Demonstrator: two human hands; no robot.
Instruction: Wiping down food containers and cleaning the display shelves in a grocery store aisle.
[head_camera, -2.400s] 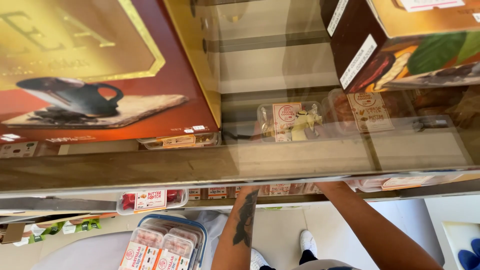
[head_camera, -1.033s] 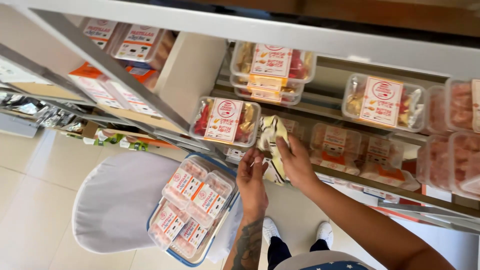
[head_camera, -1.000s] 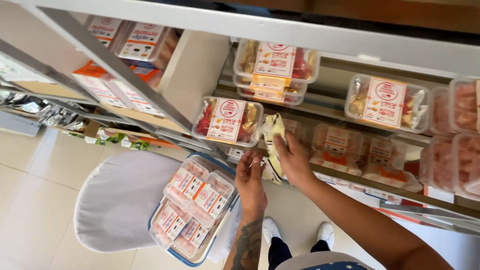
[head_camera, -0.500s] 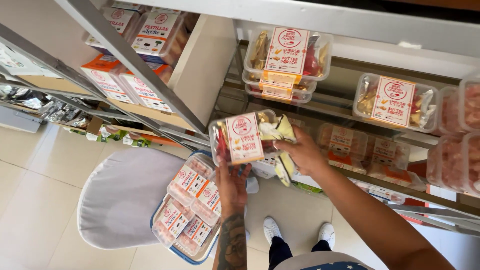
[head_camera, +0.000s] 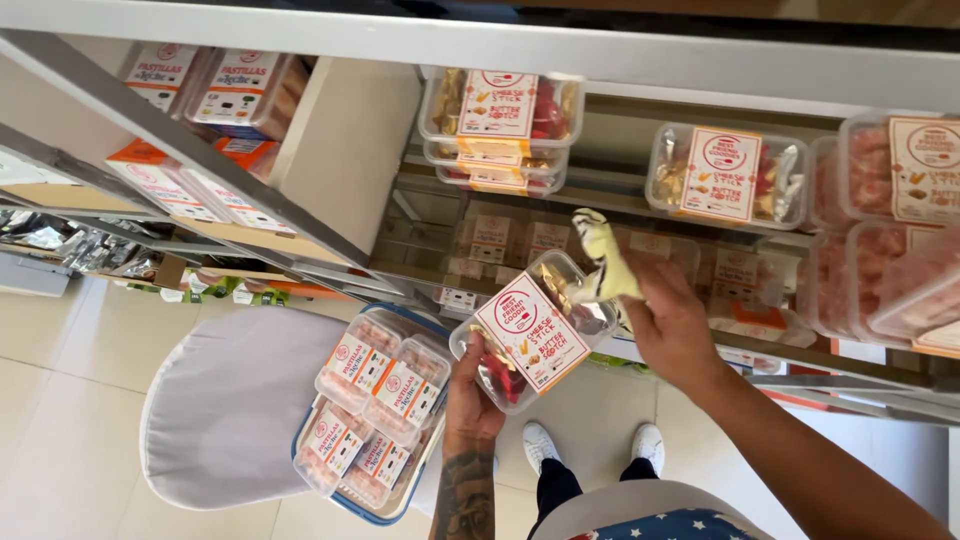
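Both hands closed — left (head_camera: 472, 392) on sweets tub (head_camera: 533, 330), now lower and tilted, right (head_camera: 672, 325) on yellow cloth (head_camera: 604, 268).

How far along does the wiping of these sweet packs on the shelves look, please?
In hand: the left hand holds one clear pack off the shelf while the right hand presses a yellow cloth to it. Other packs sit on the glass shelf; which are wiped cannot be told.

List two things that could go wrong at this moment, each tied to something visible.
The left hand grips the tilted clear sweets box only at its lower end, so it might slip. The right hand holds a yellow cloth against the box near the glass shelf; a swipe may knock stacked boxes.
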